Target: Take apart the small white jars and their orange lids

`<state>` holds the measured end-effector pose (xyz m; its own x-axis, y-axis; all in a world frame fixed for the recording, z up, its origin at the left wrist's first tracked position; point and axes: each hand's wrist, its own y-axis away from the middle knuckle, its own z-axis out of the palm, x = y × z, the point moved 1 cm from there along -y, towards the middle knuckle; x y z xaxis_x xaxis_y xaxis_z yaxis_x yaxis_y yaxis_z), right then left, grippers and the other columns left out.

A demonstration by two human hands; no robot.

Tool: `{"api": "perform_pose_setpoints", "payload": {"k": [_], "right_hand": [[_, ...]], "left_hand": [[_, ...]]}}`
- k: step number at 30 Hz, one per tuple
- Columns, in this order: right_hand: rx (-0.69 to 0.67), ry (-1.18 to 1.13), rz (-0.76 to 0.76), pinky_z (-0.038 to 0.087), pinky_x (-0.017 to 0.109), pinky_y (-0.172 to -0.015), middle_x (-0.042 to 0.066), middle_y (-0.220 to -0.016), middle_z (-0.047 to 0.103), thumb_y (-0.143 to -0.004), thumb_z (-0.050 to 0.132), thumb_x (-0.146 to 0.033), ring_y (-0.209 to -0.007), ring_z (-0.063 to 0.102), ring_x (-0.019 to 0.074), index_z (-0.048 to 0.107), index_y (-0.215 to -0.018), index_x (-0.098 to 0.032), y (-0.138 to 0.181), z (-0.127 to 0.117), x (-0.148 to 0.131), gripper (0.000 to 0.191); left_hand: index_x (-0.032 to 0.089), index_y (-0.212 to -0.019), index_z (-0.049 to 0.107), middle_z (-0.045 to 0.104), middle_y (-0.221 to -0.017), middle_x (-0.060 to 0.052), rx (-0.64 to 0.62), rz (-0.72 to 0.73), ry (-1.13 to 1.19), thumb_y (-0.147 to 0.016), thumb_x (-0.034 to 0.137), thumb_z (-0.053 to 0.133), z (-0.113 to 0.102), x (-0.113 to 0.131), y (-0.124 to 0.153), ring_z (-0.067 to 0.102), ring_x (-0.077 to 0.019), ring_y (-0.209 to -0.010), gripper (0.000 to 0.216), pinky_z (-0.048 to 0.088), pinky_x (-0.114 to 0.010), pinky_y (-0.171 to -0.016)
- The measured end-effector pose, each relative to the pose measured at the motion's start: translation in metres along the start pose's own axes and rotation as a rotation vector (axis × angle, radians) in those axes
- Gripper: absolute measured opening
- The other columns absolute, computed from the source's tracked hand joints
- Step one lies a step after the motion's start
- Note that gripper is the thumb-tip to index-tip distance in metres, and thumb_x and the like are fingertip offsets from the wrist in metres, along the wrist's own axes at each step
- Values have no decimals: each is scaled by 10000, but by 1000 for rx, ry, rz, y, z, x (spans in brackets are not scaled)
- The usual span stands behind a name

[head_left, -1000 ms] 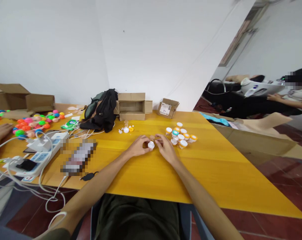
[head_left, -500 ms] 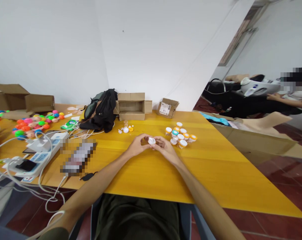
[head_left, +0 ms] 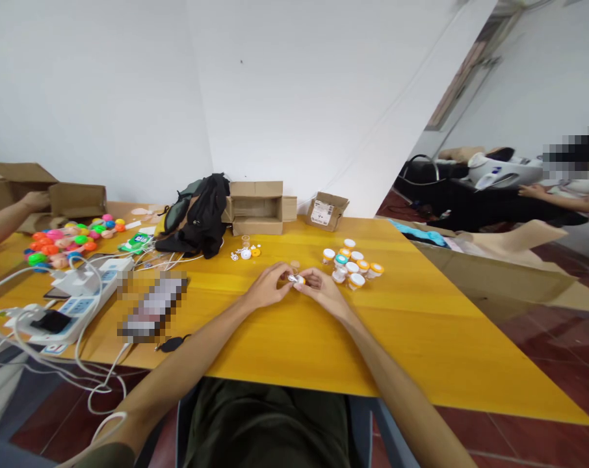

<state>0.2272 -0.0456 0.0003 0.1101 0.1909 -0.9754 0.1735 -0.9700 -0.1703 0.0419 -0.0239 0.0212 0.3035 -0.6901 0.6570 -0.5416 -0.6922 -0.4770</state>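
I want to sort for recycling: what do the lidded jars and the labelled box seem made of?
The lidded jars: probably plastic, see-through below smooth, opaque lids; glass below is possible. The labelled box: likely cardboard, matte brown with folded edges.

I see the flat wooden tabletop in yellow-orange, streaked with faint darker grain. The small plastic piece reads white to me, with orange along one edge. My feed gives clear round plastic jars lids of white, orange and one teal. The heap of rounded toys mixes orange, pink, green, blue and yellow. I make out dark red square floor tiles with paler joint lines.
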Motion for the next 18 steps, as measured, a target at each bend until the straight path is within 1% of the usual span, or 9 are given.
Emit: {"api": "perform_pose_setpoints", "payload": {"k": [2, 6, 11, 18], "right_hand": [[-29, 7, -12, 566, 403, -879, 41, -934, 760, -662, 810, -566, -923, 718, 239, 649, -854, -242, 1, 1, -3, 410], [-61, 1, -14, 560, 390, -877, 35, -945, 755, -680, 798, -561, -931, 709, 231, 652, -867, -239, 1, 4, -4, 400], [-41, 23, -25, 561, 370, -839, 18, -905, 742, -660, 811, -541, -889, 696, 221, 672, -893, -237, 1, 6, -1, 407], [-26, 58, -42, 571, 373, -807, 22, -869, 744, -703, 786, -494, -837, 697, 229, 697, -890, -237, 3, 8, -5, 331]], "left_hand": [[200, -888, 633, 668, -872, -30, -18, 23, -16, -852, 148, 567, 1, 0, 0, 623, -176, -811, 91, 508, -290, -794], [200, -864, 649, 664, -839, -28, -65, 47, -27, -877, 156, 539, 2, 0, 1, 617, -178, -806, 119, 492, -291, -797], [195, -855, 685, 674, -812, -30, -87, -12, 26, -884, 174, 529, 2, -1, -1, 603, -175, -772, 160, 477, -279, -764], [175, -818, 723, 687, -773, -37, -47, -71, 134, -877, 215, 580, 4, -4, -3, 601, -181, -732, 160, 473, -280, -736]]}}
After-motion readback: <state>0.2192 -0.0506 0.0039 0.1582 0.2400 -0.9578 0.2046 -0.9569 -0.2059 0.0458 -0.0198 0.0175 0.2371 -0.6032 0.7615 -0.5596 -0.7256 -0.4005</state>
